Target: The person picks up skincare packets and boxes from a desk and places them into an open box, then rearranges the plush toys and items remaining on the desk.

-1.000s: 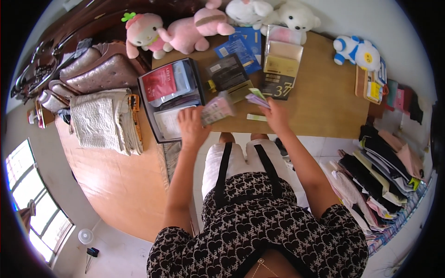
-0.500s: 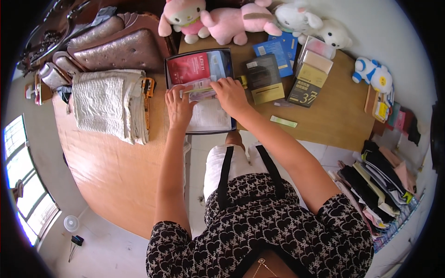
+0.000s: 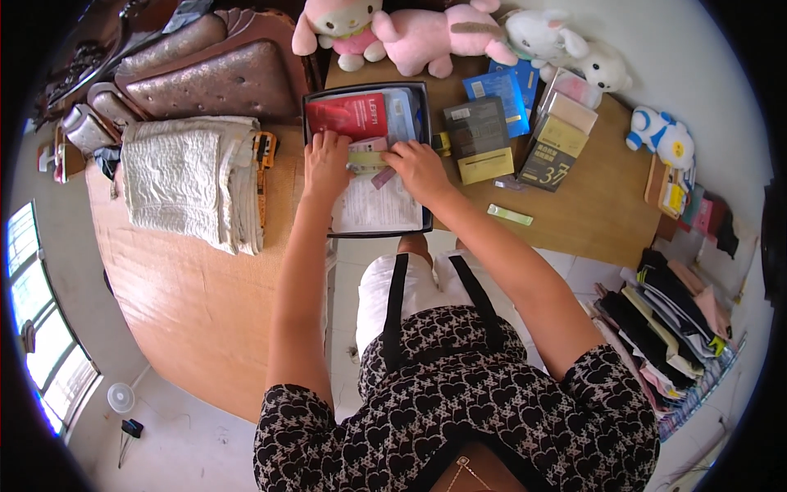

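A dark-rimmed open box (image 3: 428, 123) stands at the table's front edge. Inside lie a red packet (image 3: 348, 117), light-blue packets (image 3: 401, 117) and a white printed sheet (image 3: 373, 210). Over the box's middle, a narrow pale-green packet (image 3: 367, 161) runs between my two hands. My left hand (image 3: 327, 168) is closed at its left end, and my right hand (image 3: 420, 172) is closed at its right end; the undersides of the fingers are hidden. Just below the green packet a small purplish packet (image 3: 382, 177) lies tilted, beside my right fingers.
Right of the box are a black-and-gold box (image 3: 475, 139), blue packets (image 3: 502, 97), another black-and-gold box (image 3: 549, 156) and a small green-white sachet (image 3: 509, 215). Plush toys (image 3: 447, 39) line the back. A folded quilt (image 3: 190, 182) lies left; stacked clothes (image 3: 660, 328) are at right.
The whole scene has shifted slightly right in view. The pale-green packet now shows more plainly between my hands, and the small purplish packet below it sits tilted.
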Available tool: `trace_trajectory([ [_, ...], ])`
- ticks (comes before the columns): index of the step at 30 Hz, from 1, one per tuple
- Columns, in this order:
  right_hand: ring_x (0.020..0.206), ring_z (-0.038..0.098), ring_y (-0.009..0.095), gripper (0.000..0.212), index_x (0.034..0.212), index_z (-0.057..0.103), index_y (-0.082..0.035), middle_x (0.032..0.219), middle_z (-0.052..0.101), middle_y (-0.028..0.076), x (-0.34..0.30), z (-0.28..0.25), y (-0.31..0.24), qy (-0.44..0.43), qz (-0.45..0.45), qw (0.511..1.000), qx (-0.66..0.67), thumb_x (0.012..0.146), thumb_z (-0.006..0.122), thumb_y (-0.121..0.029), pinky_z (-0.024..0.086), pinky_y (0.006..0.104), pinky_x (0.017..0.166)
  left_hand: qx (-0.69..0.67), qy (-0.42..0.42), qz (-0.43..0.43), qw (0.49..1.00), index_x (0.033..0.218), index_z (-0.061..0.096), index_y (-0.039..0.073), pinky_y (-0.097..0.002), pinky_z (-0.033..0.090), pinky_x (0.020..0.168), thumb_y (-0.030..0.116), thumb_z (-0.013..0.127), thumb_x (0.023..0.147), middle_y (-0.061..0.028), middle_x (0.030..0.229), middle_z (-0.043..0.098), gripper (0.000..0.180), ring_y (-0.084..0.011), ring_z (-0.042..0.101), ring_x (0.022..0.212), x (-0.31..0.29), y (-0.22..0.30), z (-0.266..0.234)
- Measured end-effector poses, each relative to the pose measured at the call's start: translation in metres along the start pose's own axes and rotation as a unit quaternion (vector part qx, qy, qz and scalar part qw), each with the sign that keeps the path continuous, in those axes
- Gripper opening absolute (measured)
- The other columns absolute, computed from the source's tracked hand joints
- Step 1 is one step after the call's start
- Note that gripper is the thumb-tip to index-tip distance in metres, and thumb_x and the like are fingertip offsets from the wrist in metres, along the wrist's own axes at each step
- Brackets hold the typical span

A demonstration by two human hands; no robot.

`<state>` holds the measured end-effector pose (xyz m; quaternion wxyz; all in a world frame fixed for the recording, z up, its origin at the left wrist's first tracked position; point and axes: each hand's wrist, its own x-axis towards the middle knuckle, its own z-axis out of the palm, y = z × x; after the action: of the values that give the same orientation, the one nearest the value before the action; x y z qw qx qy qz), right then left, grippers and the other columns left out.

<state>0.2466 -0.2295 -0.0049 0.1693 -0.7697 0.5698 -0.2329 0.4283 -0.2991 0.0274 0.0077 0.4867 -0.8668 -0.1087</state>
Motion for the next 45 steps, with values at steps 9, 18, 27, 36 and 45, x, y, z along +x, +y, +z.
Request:
trace_trajectory([
  [9, 0.087, 0.051, 0.024, 0.024, 0.099, 0.053, -0.008, 0.089, 0.054, 0.005, -0.012, -0.002, -0.003, 0.033, 0.019, 0.999, -0.004, 0.075, 0.053, -0.009, 0.042, 0.0349, 0.074, 0.034, 0.077, 0.043, 0.996, 0.097, 0.053, 0.009, -0.0382, 0.039, 0.077, -0.003, 0.059, 0.064, -0.0081, 0.094, 0.051, 0.035, -0.0281, 0.048, 0.093, 0.003, 0.005, 0.001],
  [18, 0.088, 0.051, 0.021, 0.008, 0.078, 0.060, -0.009, 0.087, 0.053, 0.003, -0.010, -0.002, -0.002, 0.058, -0.005, 0.998, -0.022, 0.073, 0.054, -0.010, 0.042, 0.0327, 0.074, -0.097, 0.054, 0.008, 0.994, 0.110, 0.056, 0.009, -0.0390, 0.042, 0.085, 0.002, 0.056, 0.074, -0.0079, 0.111, 0.056, 0.037, -0.0302, 0.052, 0.096, -0.029, 0.006, 0.005],
  [27, 0.087, 0.051, 0.021, 0.015, 0.085, 0.063, -0.007, 0.086, 0.053, 0.003, -0.014, 0.018, -0.015, 0.037, 0.026, 0.997, -0.065, 0.075, 0.054, -0.011, 0.043, 0.0324, 0.073, -0.178, 0.038, 0.051, 0.982, 0.097, 0.066, 0.008, -0.0379, 0.044, 0.084, 0.004, 0.056, 0.077, -0.0080, 0.100, 0.061, 0.023, -0.0310, 0.054, 0.093, -0.001, 0.013, 0.021],
  [36, 0.128, 0.035, 0.021, 0.039, 0.116, 0.056, -0.006, 0.132, 0.046, 0.005, 0.027, -0.010, 0.009, -0.012, -0.017, 0.999, -0.043, 0.078, 0.057, -0.013, 0.037, 0.0368, 0.098, -0.155, 0.092, 0.070, 0.981, 0.104, 0.055, 0.007, -0.0452, 0.037, 0.092, 0.011, 0.059, 0.076, -0.0095, 0.106, 0.056, 0.028, -0.0319, 0.050, 0.100, -0.024, 0.033, 0.029],
  [45, 0.131, 0.029, 0.027, 0.057, 0.129, 0.043, -0.010, 0.143, 0.030, 0.005, 0.046, -0.002, 0.024, -0.060, 0.050, 0.989, -0.122, 0.074, 0.057, -0.005, 0.035, 0.0400, 0.099, -0.111, 0.054, 0.014, 0.992, 0.097, 0.064, 0.009, -0.0378, 0.042, 0.084, 0.005, 0.054, 0.076, -0.0047, 0.099, 0.062, 0.024, -0.0254, 0.055, 0.094, -0.017, 0.023, 0.038],
])
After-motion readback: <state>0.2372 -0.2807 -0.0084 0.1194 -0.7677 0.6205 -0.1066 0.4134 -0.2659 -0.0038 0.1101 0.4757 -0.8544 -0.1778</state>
